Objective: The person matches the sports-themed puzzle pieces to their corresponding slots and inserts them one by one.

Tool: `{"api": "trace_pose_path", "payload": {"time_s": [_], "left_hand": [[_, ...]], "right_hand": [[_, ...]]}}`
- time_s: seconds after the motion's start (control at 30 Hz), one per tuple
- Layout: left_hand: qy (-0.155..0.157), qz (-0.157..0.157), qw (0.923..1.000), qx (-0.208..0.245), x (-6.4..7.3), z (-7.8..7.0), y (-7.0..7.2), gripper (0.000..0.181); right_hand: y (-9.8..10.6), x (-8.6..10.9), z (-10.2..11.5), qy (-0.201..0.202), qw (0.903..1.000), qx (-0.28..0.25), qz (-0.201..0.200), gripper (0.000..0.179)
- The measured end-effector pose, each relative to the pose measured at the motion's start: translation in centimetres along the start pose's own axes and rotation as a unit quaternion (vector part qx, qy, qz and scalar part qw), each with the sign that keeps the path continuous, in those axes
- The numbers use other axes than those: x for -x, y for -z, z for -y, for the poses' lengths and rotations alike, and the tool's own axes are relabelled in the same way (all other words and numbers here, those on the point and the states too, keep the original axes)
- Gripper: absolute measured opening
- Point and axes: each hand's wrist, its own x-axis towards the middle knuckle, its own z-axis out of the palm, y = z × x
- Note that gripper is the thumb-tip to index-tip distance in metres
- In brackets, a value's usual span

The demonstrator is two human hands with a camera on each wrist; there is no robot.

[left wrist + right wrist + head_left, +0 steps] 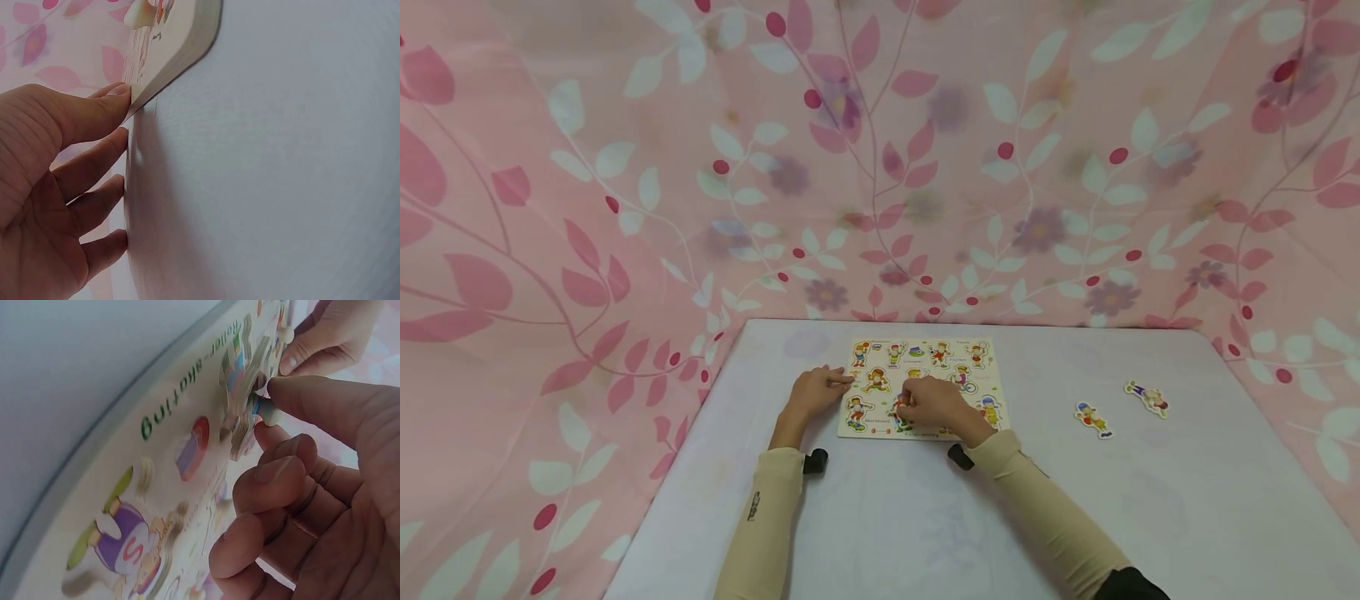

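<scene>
A wooden puzzle board [868, 432] with printed sports figures and words lies on the table. My right hand [934, 404] is over its lower middle. In the right wrist view, the right thumb and index finger pinch a figure-shaped puzzle piece [240, 442], tilted at the board near the word "Roller-skating"; whether it is seated cannot be told. My left hand [820, 390] is at the board's left edge. In the left wrist view, the left thumb [103, 115] touches the board's side, while the other fingers rest on the table, spread and nearly straight.
Two loose figure pieces lie right of the board: one with a blue cap [1093, 420], the other with purple parts [1147, 399]. A white cloth covers the table [880, 517]. Behind it hangs a pink floral curtain [880, 167].
</scene>
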Motion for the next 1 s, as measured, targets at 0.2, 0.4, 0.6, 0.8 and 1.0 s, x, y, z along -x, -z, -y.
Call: {"api": "trace_pose_path", "payload": {"time_s": [0.2,0.4,0.6,0.8,1.0], "left_hand": [[-0.003,0.001,1.0000,0.000,0.0,0.1,0.0,0.021],[-0.012,-0.004,0.9999,0.006,0.0,0.0,0.1,0.022],[-0.011,0.000,0.9999,0.007,0.0,-0.1,0.2,0.023],[-0.012,-0.003,0.9999,0.005,0.0,-0.3,0.3,0.022],[-0.006,0.003,1.0000,0.007,0.1,-0.4,0.3,0.022]], "right_hand": [[-0.5,0.0,0.3,0.002,0.9999,0.011,-0.002,0.019],[-0.7,-0.1,0.4,-0.001,0.9999,0.016,0.001,0.021],[-0.9,-0.2,0.5,0.002,0.9997,0.023,0.003,0.021],[-0.7,-0.1,0.5,0.004,0.9999,0.013,-0.002,0.020],[0.3,0.0,-0.2,0.011,0.9996,-0.026,0.001,0.018]]}}
